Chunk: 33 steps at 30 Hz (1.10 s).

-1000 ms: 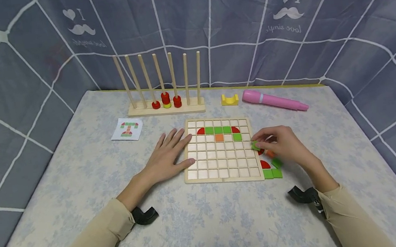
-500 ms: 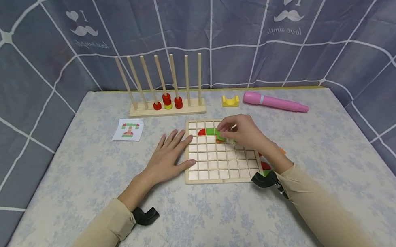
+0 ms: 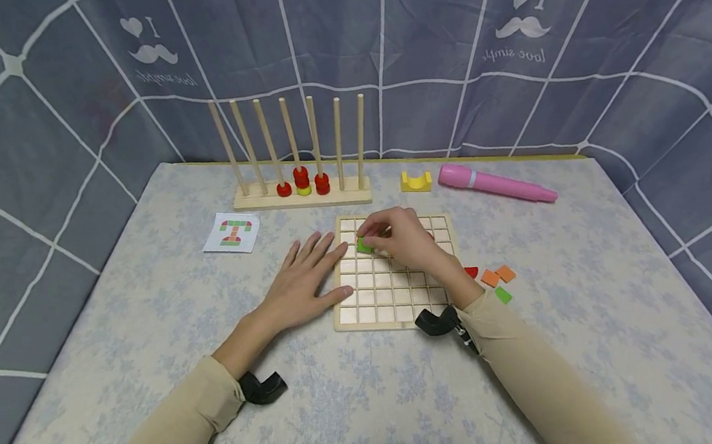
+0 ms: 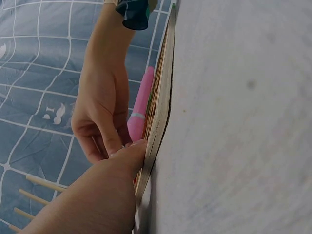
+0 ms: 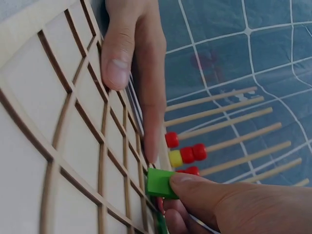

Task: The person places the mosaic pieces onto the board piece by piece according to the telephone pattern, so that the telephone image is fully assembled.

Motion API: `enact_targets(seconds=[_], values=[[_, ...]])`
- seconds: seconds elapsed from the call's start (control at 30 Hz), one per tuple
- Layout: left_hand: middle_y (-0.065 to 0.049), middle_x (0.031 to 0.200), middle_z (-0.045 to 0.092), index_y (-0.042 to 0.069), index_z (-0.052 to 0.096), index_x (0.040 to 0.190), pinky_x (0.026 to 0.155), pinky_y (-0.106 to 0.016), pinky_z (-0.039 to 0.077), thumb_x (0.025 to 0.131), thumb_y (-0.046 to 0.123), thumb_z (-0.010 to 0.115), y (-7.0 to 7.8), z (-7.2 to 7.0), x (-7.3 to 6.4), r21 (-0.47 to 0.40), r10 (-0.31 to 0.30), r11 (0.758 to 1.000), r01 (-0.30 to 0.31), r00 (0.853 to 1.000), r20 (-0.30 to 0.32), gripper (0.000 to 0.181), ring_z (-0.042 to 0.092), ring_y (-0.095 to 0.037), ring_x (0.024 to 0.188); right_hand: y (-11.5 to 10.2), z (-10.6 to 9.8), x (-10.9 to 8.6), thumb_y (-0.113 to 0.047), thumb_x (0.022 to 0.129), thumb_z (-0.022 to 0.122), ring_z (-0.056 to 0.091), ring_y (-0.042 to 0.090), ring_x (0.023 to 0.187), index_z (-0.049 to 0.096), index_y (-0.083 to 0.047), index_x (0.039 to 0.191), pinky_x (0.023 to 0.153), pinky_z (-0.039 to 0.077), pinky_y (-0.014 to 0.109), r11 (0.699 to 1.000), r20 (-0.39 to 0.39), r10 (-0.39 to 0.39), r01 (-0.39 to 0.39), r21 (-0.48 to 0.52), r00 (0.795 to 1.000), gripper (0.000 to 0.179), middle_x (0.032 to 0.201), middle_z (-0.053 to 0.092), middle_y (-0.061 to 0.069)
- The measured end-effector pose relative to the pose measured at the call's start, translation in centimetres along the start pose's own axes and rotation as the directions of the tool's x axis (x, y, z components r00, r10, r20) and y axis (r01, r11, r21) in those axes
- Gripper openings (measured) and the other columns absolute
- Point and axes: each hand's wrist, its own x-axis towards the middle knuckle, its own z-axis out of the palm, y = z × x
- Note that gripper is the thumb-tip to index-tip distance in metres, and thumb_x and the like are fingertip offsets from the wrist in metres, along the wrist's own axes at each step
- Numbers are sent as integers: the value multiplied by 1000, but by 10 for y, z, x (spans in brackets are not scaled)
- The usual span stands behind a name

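My right hand [image 3: 402, 238] pinches a green square tile [image 5: 161, 183] between thumb and fingers, over the upper left of a wooden grid board [image 3: 365, 298]. The tile also shows in the head view [image 3: 364, 245]. Most of the pieces in the board's upper rows are hidden behind this hand. My left hand [image 3: 305, 283] lies flat with fingers spread, its fingertips and thumb at the board's left edge. To the right of the board lie two orange tiles [image 3: 491, 278], a green tile [image 3: 503, 294] and a partly covered red piece [image 3: 471, 272].
Left of the board lies a pattern card [image 3: 232, 233]. Behind stands a peg rack [image 3: 300, 196] with red and yellow beads. A yellow block [image 3: 416, 182] and a pink tapered stick [image 3: 497, 184] lie at the back, before a grid-patterned curtain [image 3: 427, 38].
My right hand has carried the green tile from the board's right side leftward across it to the upper left. My left hand has stayed at the left edge.
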Motion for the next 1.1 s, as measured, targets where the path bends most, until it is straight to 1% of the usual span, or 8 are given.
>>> enact_targets(seconds=[0.17,0.33,0.47,0.67,0.83,0.97,1.1], values=[[-14,175,22,17,32,168,132,-61,6,103,50,62,1,-1,0,5,-3,1000,3,1000,5,78,13,-37,164,-1,8,0,-11,97,78,73,19,85,82,-8,105,79,60,35,1000,-9,-10,10,-20,1000,10,93,79,4],[-14,175,22,17,32,168,132,-61,6,103,50,61,2,-1,0,5,-2,1000,2,1000,7,78,12,-37,164,-2,8,-2,-11,97,78,71,19,83,82,-9,105,76,58,35,999,-28,-22,21,-50,999,10,94,80,4],[-14,176,22,17,32,168,132,-61,6,103,50,62,2,-2,0,6,-4,1000,4,1000,7,79,12,-37,164,-1,8,-3,-11,96,79,71,18,83,83,-9,106,76,58,35,995,-35,-48,45,-86,998,11,96,80,5],[-14,176,22,17,32,168,132,-60,6,103,52,62,2,-2,0,9,-11,1000,11,1000,13,80,12,-36,164,1,10,-3,-12,96,79,73,17,85,83,-8,108,79,60,36,988,-24,-74,70,-136,997,13,99,80,5],[-13,176,22,18,31,168,132,-60,5,102,53,62,2,-2,0,10,-11,1000,10,1000,15,81,11,-35,165,0,10,-4,-12,96,80,72,17,86,83,-8,107,79,58,36,984,-16,-73,69,-167,997,13,99,79,5],[-14,175,22,17,32,168,132,-61,6,102,52,63,1,-1,1,16,-2,1000,2,1000,10,81,12,-36,164,-1,11,-6,-9,95,79,71,17,85,83,-7,106,77,59,33,984,-4,-76,75,-162,997,11,101,77,6],[-15,175,23,16,32,168,131,-62,6,102,51,63,0,0,1,10,3,1000,-3,1000,8,80,12,-37,164,-4,11,-9,-5,94,79,72,19,89,83,-5,106,80,62,32,985,31,-89,92,-147,996,12,103,76,8]])
